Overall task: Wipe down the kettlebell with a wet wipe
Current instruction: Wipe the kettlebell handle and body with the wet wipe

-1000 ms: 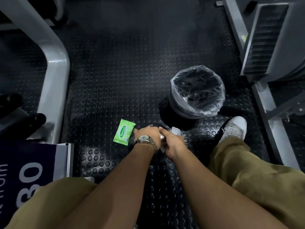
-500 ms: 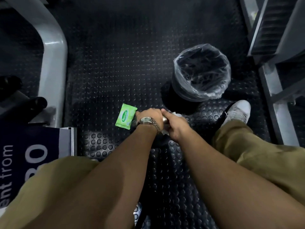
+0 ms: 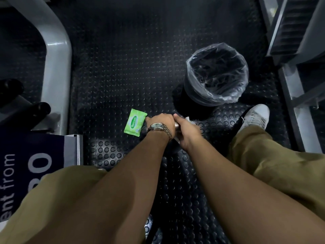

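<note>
A dark kettlebell with a metal handle (image 3: 176, 124) stands on the studded rubber floor, almost wholly hidden under my hands. My left hand (image 3: 161, 122), with a metal watch on the wrist, is closed over the handle. My right hand (image 3: 188, 132) presses a white wet wipe (image 3: 187, 118) against the kettlebell's right side; only small bits of the wipe show. A green pack of wet wipes (image 3: 134, 125) lies flat on the floor just left of my left hand.
A black bin (image 3: 217, 74) lined with clear plastic stands just beyond the kettlebell, to the right. My white shoe (image 3: 255, 117) is beside it. A grey machine frame (image 3: 56, 67) runs along the left, another frame (image 3: 292, 95) along the right. A dark printed mat (image 3: 35, 155) lies at left.
The view has shifted a little from frame to frame. My right hand has slid slightly along the kettlebell while the left hand stays on the handle. The pack has not moved.
</note>
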